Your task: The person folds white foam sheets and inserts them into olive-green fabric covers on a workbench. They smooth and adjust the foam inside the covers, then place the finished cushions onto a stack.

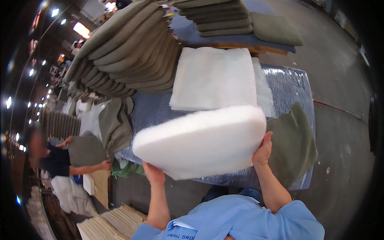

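A thick white cushion pad point(200, 146) with rounded corners is held up in front of me, tilted, above the near part of the table. My left hand point(154, 173) grips its lower left edge, most of the fingers hidden beneath it. At the right edge my right hand point(263, 150) has hold of it, the thumb side showing. Behind the pad, folded white batting sheets point(215, 78) lie on the blue plastic-wrapped table point(289, 86). An olive-green fabric cover point(295, 146) lies flat to the right, partly hanging past the table's near edge.
Tall stacks of olive cushions point(136, 48) rise at the left back. Another cushion stack point(218, 18) and a single cushion point(276, 29) sit on the far table. At left, a co-worker point(56, 160) holds an olive piece point(87, 148). Cream foam pieces point(114, 224) lie at lower left.
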Demonstrator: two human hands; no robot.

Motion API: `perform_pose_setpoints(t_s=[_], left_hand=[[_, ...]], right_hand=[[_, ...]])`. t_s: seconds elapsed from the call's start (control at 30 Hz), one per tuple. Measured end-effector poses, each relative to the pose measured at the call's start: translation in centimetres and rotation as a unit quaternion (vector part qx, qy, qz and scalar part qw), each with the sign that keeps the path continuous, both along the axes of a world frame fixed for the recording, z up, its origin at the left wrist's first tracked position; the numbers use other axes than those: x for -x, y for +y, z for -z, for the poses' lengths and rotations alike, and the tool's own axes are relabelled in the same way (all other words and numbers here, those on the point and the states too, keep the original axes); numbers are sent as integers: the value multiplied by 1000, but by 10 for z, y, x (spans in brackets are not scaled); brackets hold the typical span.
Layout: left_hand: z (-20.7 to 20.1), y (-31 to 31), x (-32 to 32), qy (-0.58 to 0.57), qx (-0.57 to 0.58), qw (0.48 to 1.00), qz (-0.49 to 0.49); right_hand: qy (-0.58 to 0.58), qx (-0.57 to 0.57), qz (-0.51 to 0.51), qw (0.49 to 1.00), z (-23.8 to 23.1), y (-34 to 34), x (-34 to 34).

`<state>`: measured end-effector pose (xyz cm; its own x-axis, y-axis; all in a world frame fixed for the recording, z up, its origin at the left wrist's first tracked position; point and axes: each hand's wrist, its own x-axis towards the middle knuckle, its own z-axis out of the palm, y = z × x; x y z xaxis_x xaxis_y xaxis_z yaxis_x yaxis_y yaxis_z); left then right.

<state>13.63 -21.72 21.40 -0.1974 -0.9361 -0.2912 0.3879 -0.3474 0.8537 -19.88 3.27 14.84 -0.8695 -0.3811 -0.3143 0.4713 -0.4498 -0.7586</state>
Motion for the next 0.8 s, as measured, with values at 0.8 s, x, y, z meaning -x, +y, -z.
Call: perform_pose_setpoints(t_s=[0.8], left_hand=[[-73, 119, -42, -315, 141, 936, 65]], right_hand=[[219, 31, -371, 902, -43, 117, 12]])
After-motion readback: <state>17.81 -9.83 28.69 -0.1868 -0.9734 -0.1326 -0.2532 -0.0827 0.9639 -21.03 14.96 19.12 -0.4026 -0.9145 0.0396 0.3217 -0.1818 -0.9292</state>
